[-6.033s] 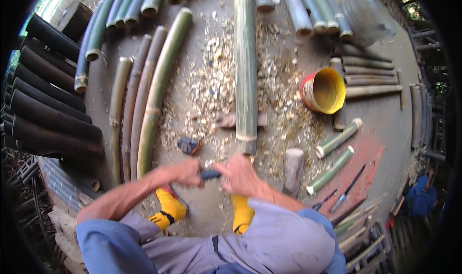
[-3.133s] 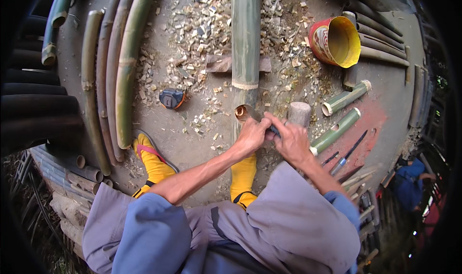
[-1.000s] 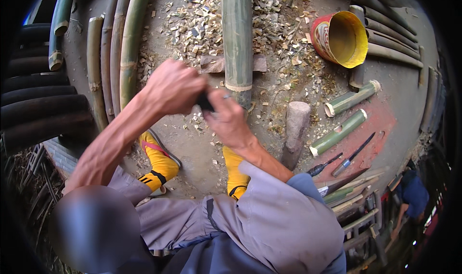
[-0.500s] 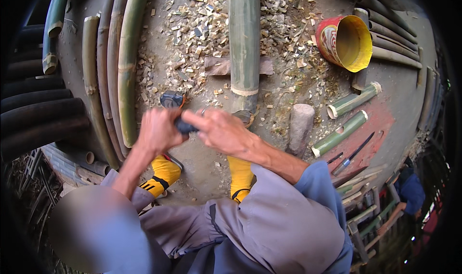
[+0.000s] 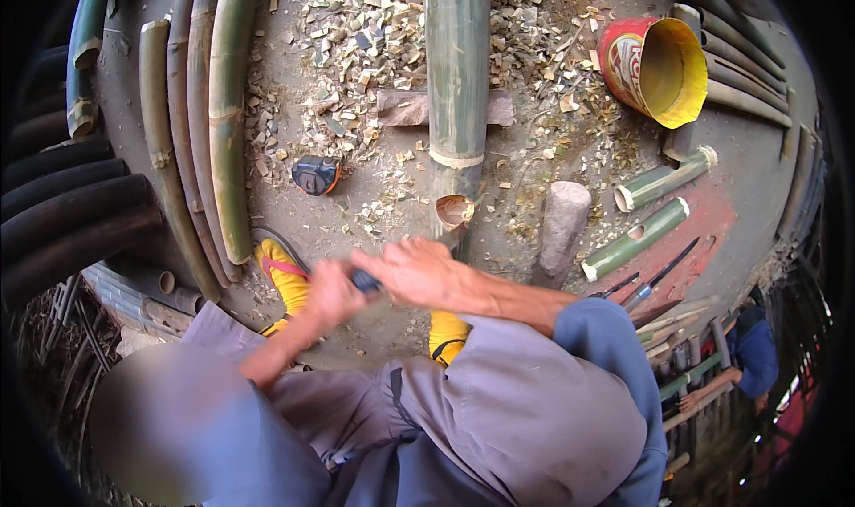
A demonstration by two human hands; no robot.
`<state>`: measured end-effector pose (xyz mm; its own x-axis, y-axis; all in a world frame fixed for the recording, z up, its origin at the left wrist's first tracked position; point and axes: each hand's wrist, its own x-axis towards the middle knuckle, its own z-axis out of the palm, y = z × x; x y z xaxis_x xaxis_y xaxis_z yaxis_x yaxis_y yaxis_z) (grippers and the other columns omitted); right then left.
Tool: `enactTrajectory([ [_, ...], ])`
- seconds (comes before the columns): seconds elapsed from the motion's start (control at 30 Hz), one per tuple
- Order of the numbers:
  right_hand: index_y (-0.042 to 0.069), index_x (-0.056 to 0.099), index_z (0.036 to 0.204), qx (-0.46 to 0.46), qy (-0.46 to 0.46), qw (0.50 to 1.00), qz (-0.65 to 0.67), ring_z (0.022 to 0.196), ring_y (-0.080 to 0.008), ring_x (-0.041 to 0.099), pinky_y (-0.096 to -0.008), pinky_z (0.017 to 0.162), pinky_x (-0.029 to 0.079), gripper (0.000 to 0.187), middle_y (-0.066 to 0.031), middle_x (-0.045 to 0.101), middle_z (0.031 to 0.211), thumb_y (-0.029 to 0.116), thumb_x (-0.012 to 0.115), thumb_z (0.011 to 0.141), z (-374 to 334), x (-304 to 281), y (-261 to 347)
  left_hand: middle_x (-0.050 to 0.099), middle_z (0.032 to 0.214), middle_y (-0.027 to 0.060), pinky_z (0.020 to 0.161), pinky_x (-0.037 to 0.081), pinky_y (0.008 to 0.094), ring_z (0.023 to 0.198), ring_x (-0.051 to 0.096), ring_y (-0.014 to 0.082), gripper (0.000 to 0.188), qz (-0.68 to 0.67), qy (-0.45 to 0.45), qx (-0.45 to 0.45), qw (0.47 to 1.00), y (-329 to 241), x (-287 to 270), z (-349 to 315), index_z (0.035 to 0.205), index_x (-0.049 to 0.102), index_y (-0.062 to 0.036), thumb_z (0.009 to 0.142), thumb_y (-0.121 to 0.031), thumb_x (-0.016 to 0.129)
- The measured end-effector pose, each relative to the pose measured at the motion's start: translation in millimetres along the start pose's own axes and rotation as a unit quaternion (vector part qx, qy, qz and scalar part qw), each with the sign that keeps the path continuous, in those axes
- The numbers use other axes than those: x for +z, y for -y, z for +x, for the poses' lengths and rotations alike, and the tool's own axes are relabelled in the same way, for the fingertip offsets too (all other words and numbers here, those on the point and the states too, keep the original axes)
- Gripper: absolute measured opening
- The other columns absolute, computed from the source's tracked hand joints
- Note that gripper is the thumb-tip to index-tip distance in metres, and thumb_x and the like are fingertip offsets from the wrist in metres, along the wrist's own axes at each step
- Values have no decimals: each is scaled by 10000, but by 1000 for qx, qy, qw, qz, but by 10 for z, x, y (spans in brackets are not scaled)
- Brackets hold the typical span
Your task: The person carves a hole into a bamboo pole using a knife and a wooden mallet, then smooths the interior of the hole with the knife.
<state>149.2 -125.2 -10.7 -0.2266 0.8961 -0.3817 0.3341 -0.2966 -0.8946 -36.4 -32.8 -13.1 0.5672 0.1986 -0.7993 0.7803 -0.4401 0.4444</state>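
Between my two hands is a dark, rounded, handle-like object [image 5: 364, 281], mostly covered by the fingers and blurred, so its kind does not show. My left hand [image 5: 333, 292] is wrapped round one side of it. From the other side my right hand [image 5: 411, 271] grips it. Both hands are above the ground by my feet, in front of a thick green bamboo pole [image 5: 458, 71]. The pole's near end has a cut opening and rests over a wooden block [image 5: 403, 108]. On the ground left of the pole lies a black and orange tape measure [image 5: 316, 176].
Wood chips [image 5: 356, 44] cover the ground around the pole. Long bamboo poles [image 5: 227, 124] lie to the left. At right are a red and yellow tin [image 5: 663, 71], a stone-like cylinder [image 5: 563, 231], short cut bamboo pieces [image 5: 636, 238] and a chisel-like tool [image 5: 657, 280]. Another person [image 5: 755, 351] is far right.
Both hands have come nearer to me with the dark object between them. The tape measure and the pole's cut end now show more fully. My left foot has shifted outward.
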Motion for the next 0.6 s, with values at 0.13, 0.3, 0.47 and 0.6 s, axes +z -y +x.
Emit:
enactTrajectory([
  [0.13,46,417,1150,19,-171,985,-8,719,-370,632,-457,601,507,460,-215,584,797,-2,620,740,42,17,103,660,663,147,650,562,392,663,676,296,213,235,-8,206,950,-302,-1025,489,757,638,-60,622,-206,715],
  [0.3,57,395,1178,19,-201,972,119,765,-432,614,-492,636,506,478,-255,573,837,-2,630,766,110,-177,21,648,648,128,573,549,394,604,659,293,141,262,62,188,945,-690,-1496,755,694,596,-67,601,-141,671],
  [0.47,91,407,1147,-42,150,987,-46,622,-394,633,-495,555,515,332,-164,585,665,62,527,839,-38,-315,31,678,712,158,693,562,399,644,673,321,344,31,-20,-20,999,-415,-287,-71,868,697,-76,609,-291,765],
  [0.6,105,537,1030,-201,259,931,-163,580,-284,655,-423,452,498,221,-88,599,592,162,565,819,-337,-97,-265,655,670,171,591,514,322,624,654,166,285,-261,-175,-154,937,-1022,984,-429,791,656,18,671,-204,789],
])
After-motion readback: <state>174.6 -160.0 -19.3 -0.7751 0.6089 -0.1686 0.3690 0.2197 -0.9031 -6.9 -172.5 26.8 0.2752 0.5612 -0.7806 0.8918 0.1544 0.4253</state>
